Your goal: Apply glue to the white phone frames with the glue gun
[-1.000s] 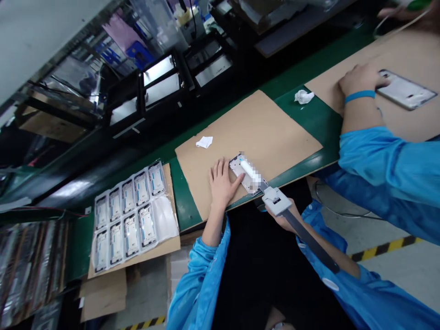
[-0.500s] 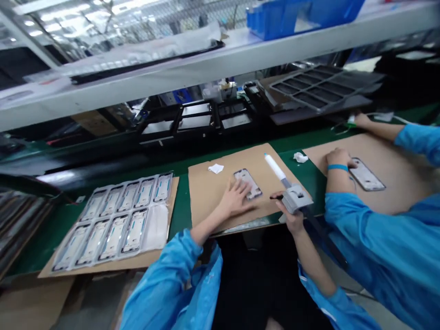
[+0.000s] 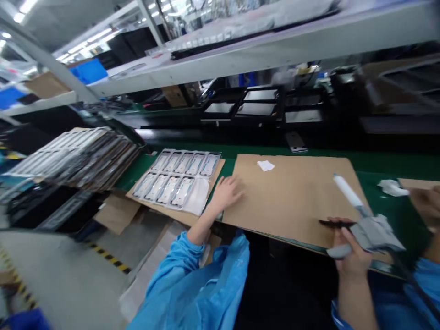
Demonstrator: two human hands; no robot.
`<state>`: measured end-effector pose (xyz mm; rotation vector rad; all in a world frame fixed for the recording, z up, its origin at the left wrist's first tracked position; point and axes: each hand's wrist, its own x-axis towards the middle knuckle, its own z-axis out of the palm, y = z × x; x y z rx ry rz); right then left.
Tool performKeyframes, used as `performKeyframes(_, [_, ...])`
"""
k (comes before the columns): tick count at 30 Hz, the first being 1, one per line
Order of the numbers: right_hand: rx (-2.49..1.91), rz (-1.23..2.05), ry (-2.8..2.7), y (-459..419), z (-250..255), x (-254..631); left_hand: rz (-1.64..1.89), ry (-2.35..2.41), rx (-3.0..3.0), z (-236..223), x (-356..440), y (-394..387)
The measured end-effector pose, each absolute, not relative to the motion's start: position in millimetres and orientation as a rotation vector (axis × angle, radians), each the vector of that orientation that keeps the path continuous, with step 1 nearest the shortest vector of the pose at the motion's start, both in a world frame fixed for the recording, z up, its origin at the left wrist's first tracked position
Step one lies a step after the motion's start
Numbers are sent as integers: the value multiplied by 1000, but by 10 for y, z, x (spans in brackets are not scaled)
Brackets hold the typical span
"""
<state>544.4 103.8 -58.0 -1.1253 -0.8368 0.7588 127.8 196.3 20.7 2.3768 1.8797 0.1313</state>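
Note:
My left hand lies flat and empty at the left edge of the brown cardboard mat, fingers apart, right beside a clear tray of phone frames. My right hand grips a grey glue dispenser gun over the mat's near right corner. Its white syringe tip points away from me. No frame lies on the mat. One phone frame rests on the dark belt behind the mat.
Stacks of trays fill the bench to the left. A white paper scrap lies on the mat and a crumpled tissue on the green surface. A co-worker's hand shows at the right edge. Black fixtures stand behind the belt.
The view swung left. My left hand left the phone frame and moved to the mat's left edge by the tray. The frame is gone from the mat. My right hand still holds the dispenser.

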Motion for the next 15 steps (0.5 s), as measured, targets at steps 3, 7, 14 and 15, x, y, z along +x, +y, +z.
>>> performKeyframes(3, [-1199, 858, -486, 914, -462, 5333, 56, 2310, 2060, 346, 614, 1928])
performKeyframes(7, [-1181, 901, -409, 873, -288, 5245, -70, 2681, 1607, 446, 2, 1829])
performKeyframes(14, [-1147, 857, -325, 902, -126, 5149, -232, 2784, 1347, 414, -324, 1633])
performKeyframes(15, [-1138, 865, -329, 898, -116, 5143, -253, 2780, 1349, 405, -336, 1626])
